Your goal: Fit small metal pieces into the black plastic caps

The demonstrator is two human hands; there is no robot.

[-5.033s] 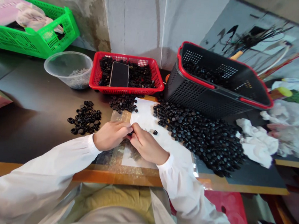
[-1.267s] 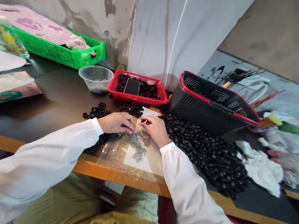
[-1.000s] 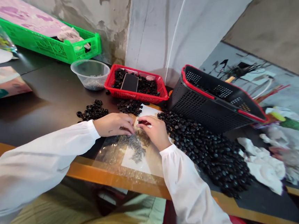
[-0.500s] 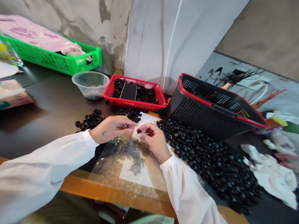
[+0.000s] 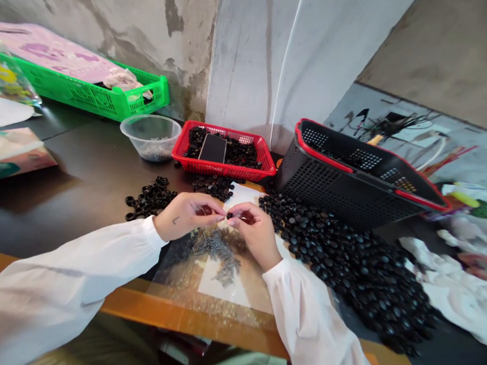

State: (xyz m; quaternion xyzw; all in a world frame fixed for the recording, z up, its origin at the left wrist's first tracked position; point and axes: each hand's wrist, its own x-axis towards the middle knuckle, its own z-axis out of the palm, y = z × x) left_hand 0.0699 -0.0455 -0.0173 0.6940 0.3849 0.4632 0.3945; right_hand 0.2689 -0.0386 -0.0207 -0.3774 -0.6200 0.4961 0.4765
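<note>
Head view: the right hand [image 5: 259, 233]'s fingers pinch a small black piece [image 5: 230, 216]; the left hand [image 5: 183, 217]'s are close beside it, grip unclear. Grey bits [image 5: 224, 257] lie nearer the body; this fingertip work seems to need steadiness.

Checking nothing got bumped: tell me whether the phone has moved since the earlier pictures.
No: the phone still lies left of center in the red basket, by its front rim.

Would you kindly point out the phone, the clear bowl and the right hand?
Phone [image 5: 213, 149], head view: its dark screen.
Clear bowl [image 5: 136, 142], head view: its outer wall.
Right hand [image 5: 260, 235], head view: its middle.
</note>
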